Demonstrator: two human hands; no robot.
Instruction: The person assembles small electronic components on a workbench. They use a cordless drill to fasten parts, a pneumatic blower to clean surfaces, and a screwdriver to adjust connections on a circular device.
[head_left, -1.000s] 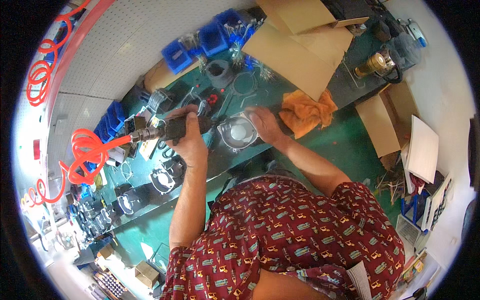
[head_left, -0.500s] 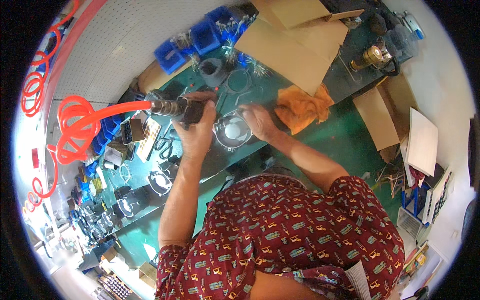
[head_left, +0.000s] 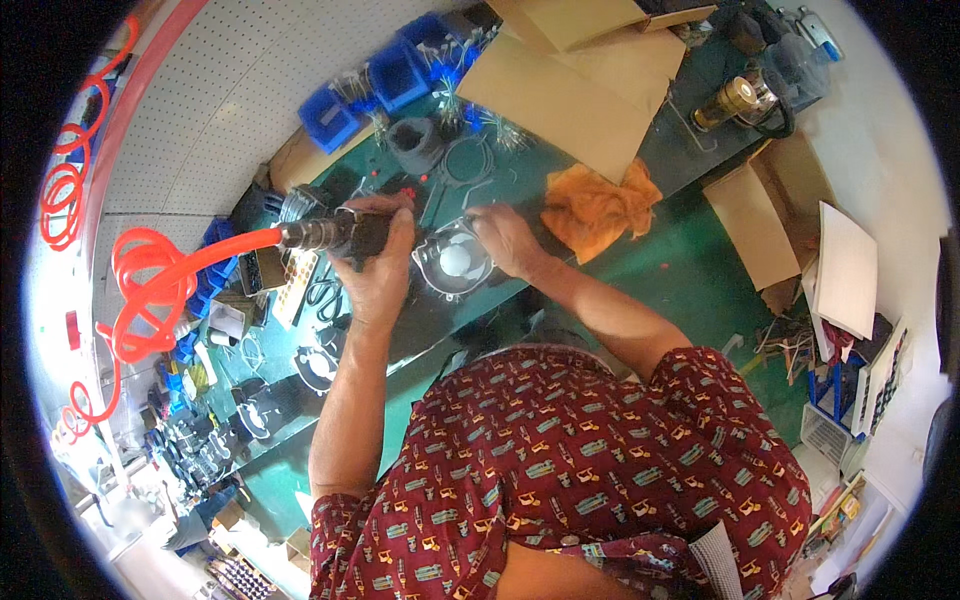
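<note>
My left hand (head_left: 380,268) grips a dark air-powered screwdriver (head_left: 335,234) with a coiled orange hose (head_left: 150,290) running off to the left. The tool lies roughly level, just left of a round grey housing with a pale centre (head_left: 455,262) on the green bench (head_left: 690,260). My right hand (head_left: 503,240) rests on the right rim of that housing, fingers curled over its upper edge.
An orange rag (head_left: 598,205) lies right of the housing, under sheets of cardboard (head_left: 590,90). Blue bins (head_left: 400,70) line the pegboard wall. More round housings (head_left: 318,365) sit along the bench to the left, beside a tray of small parts (head_left: 300,290). Boxes (head_left: 760,220) stand at right.
My left hand has lifted the air screwdriver and swung it up to the right, from beside the bench parts to just left of the housing. The right hand stays on the housing.
</note>
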